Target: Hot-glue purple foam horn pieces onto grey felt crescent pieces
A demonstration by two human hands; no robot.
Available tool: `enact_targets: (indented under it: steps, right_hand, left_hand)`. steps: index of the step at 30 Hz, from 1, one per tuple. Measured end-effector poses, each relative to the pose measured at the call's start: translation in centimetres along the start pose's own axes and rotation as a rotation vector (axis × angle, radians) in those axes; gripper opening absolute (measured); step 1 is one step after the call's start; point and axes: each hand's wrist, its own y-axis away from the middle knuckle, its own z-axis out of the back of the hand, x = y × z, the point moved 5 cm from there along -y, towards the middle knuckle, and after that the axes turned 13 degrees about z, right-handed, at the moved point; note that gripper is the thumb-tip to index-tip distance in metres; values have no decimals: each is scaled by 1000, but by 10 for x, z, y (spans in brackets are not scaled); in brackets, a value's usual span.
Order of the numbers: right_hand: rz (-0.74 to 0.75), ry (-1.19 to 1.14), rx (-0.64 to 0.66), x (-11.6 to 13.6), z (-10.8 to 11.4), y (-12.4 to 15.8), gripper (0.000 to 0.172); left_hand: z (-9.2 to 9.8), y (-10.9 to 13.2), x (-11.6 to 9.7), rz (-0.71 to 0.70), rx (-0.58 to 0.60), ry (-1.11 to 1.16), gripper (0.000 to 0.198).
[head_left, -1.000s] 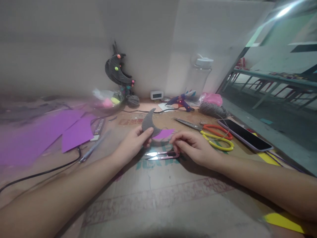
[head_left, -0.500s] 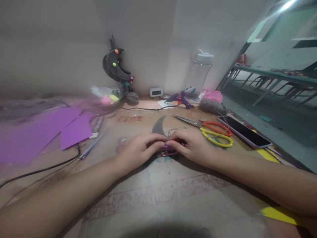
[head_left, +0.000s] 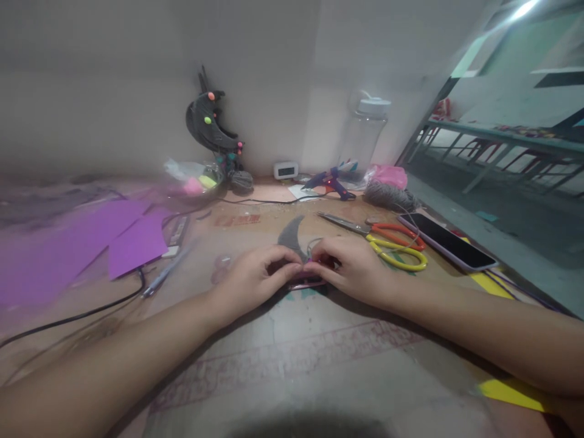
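My left hand (head_left: pixel 269 271) and my right hand (head_left: pixel 344 267) meet at the middle of the table, fingertips pinched together. Between them is a small purple piece (head_left: pixel 306 275), mostly hidden by the fingers; its kind does not show. Just behind the fingers a grey crescent shape (head_left: pixel 292 234), one pointed end up, rises from the hands; its lower part is covered. To the right of my right hand lie scissors (head_left: pixel 395 243) with one orange and one yellow handle loop, blades pointing left.
Purple sheets (head_left: pixel 137 237) and a pen (head_left: pixel 157 283) lie left. Behind stand a glue gun (head_left: pixel 331 182) with a lit red light, a small digital clock (head_left: pixel 286 170), grey yarn (head_left: pixel 390 196) and a clear bottle (head_left: pixel 365 134). A phone (head_left: pixel 449 242) rests right. A dark crescent ornament (head_left: pixel 205 125) hangs on the wall.
The view has shifted slightly. Both hands stay together at the same spot, with only a slight change at the fingertips around the purple piece.
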Motion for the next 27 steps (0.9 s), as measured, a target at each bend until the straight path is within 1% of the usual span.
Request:
enact_targets:
  steps: [3,5,7,9,11,12,14,16,17,19,22,24,27]
  right_hand:
    - [-9,-21,-7,1,0,0,18]
    - [-65,-84,-25,-1,2,0,18]
    - [-161,-144,-74,-8,5,2,23]
    - [-261,-185,-97,-16,8,3,34]
    - [-346,-248,-49,-23,5,4,44]
    - [-384,-298,-5,-26,1,4,45]
    - [-467,-424,75,-28,-8,4,40]
    - [-548,-565,96,-28,-17,3,33]
    - [-582,-647,77,-28,-21,3,29]
    - [-636,-824,-16,-29,-26,3,26]
    - [-683,-1037,-146,-32,-30,4,27]
    - [-689,-1108,-177,-34,-31,5,28]
    - [-692,-1181,-203,-37,-32,5,29]
  left_hand:
    - [-1,-1,1,24,19,-22,17]
    - [-1,-2,4,52,12,27,15]
    - [1,-4,10,99,-17,122,15]
    - [4,-7,18,155,-81,252,19]
    - [6,-8,24,194,-120,353,23]
    - [7,-8,26,203,-139,390,23]
    - [8,-7,27,198,-166,432,24]
    - [8,-4,24,179,-171,421,24]
    - [7,-2,22,168,-162,398,23]
    - [4,1,17,144,-117,333,22]
    - [0,4,11,87,-25,244,20]
    - [-2,5,10,60,9,206,19]
    - [-1,5,10,54,17,174,20]
